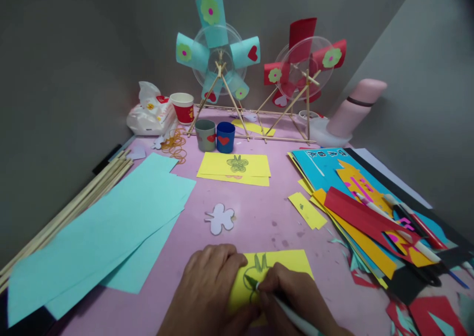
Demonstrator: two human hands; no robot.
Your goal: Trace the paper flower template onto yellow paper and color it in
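A yellow paper slip point(287, 261) lies on the pink table near the front edge, with a green flower outline drawn on it. My left hand point(209, 289) rests flat on the slip's left part, fingers together, pressing it down. My right hand point(296, 299) is closed around a white pen with a green tip point(252, 282), whose tip touches the paper at the drawing. A white flower-shaped cutout point(220, 219) lies just beyond my hands.
Light blue paper sheets point(107, 222) and long wooden sticks point(62, 212) lie at left. Stacked coloured papers with pens point(370, 207) sit at right. Farther back are yellow sheets point(233, 168), two small cups point(215, 136), a red cup point(182, 107) and two paper windmills point(217, 54).
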